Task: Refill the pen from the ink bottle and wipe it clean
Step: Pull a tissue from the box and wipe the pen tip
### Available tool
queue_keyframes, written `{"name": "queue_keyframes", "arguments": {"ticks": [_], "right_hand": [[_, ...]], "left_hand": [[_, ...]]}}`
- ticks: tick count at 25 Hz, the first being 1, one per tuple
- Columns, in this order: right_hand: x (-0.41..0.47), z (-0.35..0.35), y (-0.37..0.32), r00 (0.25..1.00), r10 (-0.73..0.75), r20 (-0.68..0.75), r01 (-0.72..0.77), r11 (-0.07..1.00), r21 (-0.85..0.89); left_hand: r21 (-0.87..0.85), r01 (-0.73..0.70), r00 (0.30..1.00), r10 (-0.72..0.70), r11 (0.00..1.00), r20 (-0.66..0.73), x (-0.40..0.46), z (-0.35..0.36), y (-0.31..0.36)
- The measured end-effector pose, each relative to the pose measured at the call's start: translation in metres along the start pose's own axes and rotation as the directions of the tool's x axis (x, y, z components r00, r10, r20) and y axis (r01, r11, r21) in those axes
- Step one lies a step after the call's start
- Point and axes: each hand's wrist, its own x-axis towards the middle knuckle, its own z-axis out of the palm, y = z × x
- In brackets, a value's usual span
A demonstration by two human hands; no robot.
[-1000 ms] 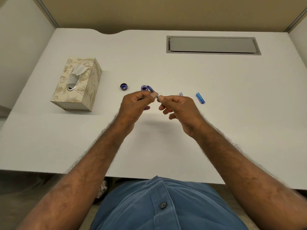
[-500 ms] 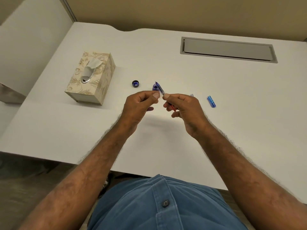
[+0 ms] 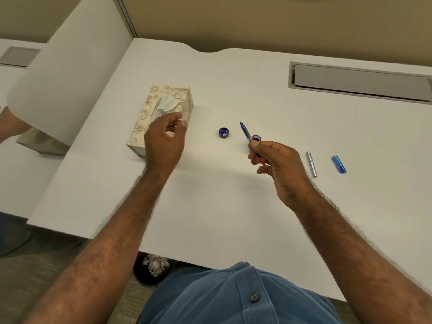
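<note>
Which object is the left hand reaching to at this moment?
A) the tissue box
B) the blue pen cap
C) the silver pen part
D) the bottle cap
A: the left hand is at the tissue box, fingers near the tissue sticking out of its top.

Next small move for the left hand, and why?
Probably pinch the tissue sticking out of the box and pull it free: the left hand hovers right there, while the right hand holds the pen unwiped.
</note>
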Motion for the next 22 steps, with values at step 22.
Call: {"name": "queue_keyframes", "arguments": {"ticks": [22], "right_hand": [[0.018,0.02,-0.012,0.998,-0.003,-0.059,0.006,0.999,0.041]], "left_hand": [[0.25,0.112,0.987,-0.078,0.962,-0.142,0.088,-0.034,-0.023]]}}
